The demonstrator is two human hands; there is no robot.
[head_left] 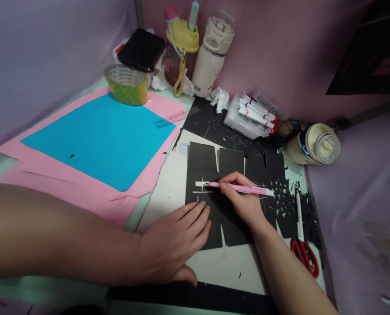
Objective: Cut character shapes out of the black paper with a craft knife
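Observation:
A sheet of black paper (201, 164) lies on a white board (168, 192), with slits and small cut-outs through which white shows. My left hand (178, 236) rests flat on the paper's lower left part, fingers stretched out. In my right hand (242, 199) is a slim pink pen-shaped craft knife (244, 188), pinched near its front end. Its tip points left and meets the paper beside a small white cross-shaped opening (201, 184), just above my left fingertips. The blade itself is too small to make out.
Red-handled scissors (303, 253) lie at the right among black paper scraps (280, 201). Blue paper (106, 140), a tape roll (127, 87) and a small ruler (170, 119) are at the left. Bottles (209, 61), a box of markers (250, 116) and a cup (313, 144) stand behind.

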